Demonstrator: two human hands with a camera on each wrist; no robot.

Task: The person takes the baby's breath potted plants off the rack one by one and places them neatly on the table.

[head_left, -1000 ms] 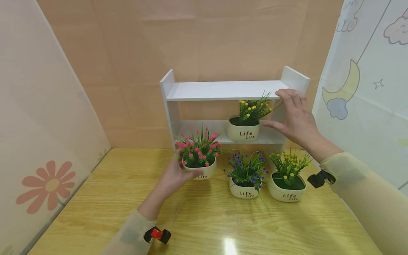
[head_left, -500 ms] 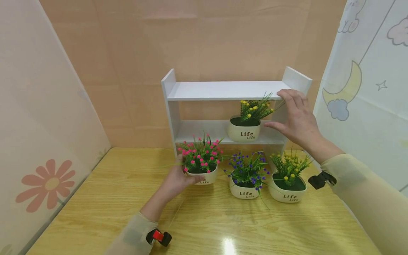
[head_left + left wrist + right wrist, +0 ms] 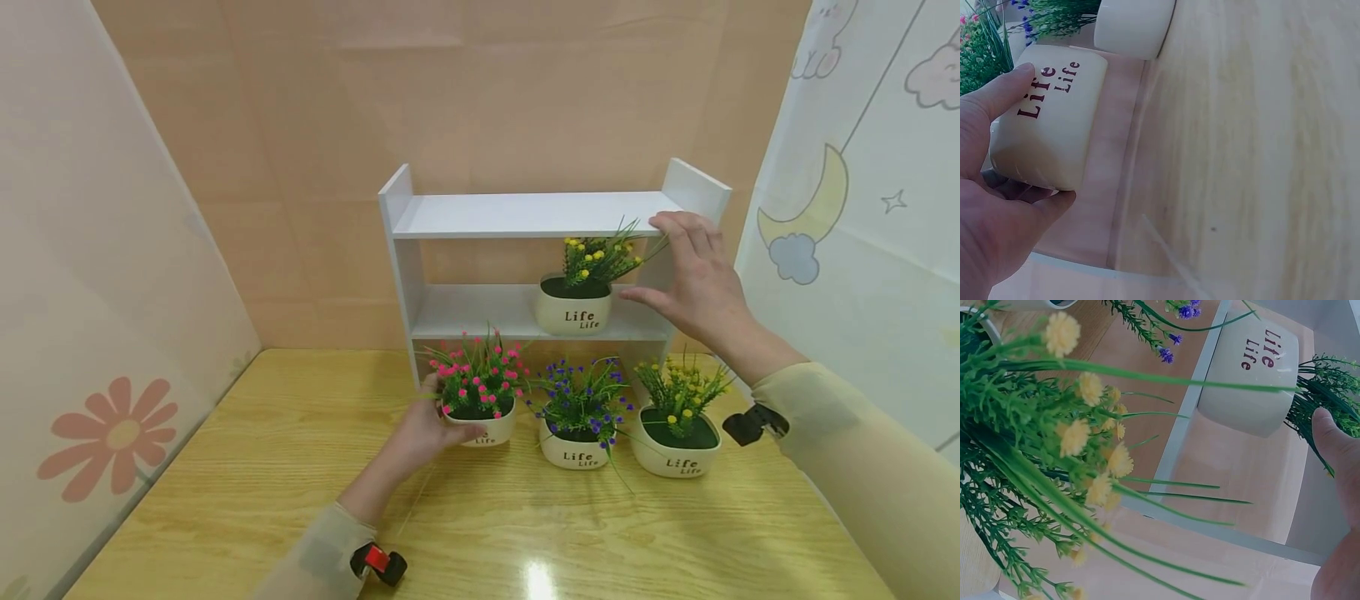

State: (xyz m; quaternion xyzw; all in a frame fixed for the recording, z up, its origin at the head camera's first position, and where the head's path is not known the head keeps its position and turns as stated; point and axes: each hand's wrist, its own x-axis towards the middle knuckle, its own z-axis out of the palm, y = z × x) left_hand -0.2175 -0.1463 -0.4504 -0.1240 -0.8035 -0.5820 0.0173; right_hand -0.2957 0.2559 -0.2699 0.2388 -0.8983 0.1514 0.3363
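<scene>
My left hand grips a cream oval pot of pink flowers, thumb across the front by the "Life" lettering. In the left wrist view, the fingers of that hand curl round the end of the same pot. My right hand rests with its fingertips at the right end of the white shelf's top board; its thumb points left, toward a yellow-flowered pot on the middle board. The right wrist view shows that thumb beside the pot's greenery.
A purple-flowered pot and another yellow-flowered pot stand on the wooden table before the shelf, right of the held pot. Long leaves spread across the right wrist view. A peach backdrop hangs behind.
My left hand has carried the pink-flowered pot slightly right and down, toward the purple-flowered pot. The right hand stays at the shelf's right end.
</scene>
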